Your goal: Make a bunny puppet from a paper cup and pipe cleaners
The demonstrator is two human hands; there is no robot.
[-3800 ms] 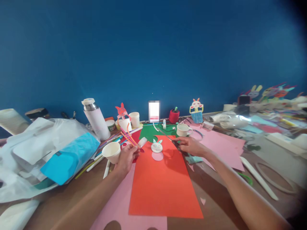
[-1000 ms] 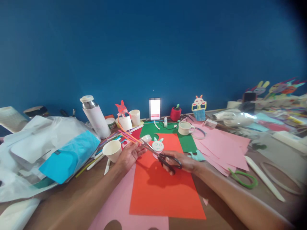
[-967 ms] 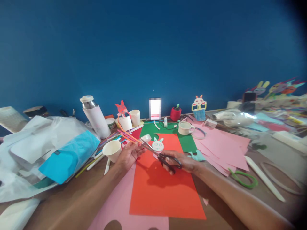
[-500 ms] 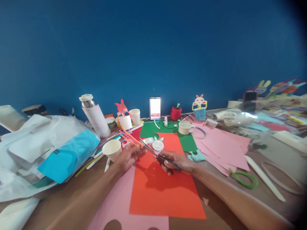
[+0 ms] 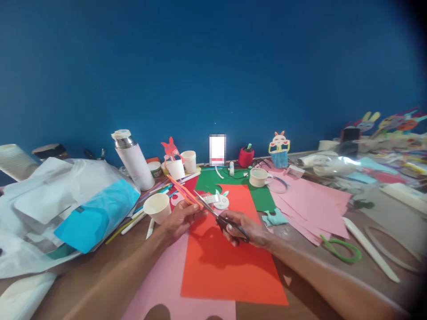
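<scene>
My left hand [image 5: 183, 217] pinches the near ends of thin orange and purple strips [image 5: 182, 187] above the orange sheet [image 5: 233, 266]. Black-handled scissors [image 5: 240, 230] are in my right hand [image 5: 245, 226], with the blades pointing up and left beside the strips' held ends. Whether the blades touch the strips cannot be made out. Just beyond the scissors lies a white rabbit face cutout [image 5: 221, 202] with green ears, partly behind a clear and white roll [image 5: 211, 198].
A white paper cup [image 5: 156, 207] stands left of my left hand. Pink sheets [image 5: 307, 200], a mug [image 5: 259, 177] and a green loop [image 5: 343, 254] lie to the right. A plastic bag [image 5: 100, 191] and flask [image 5: 135, 160] are at left.
The scissors have shifted slightly relative to the strips, and the roll now overlaps the rabbit face more. Both hands keep their hold. The whole view has moved slightly.
</scene>
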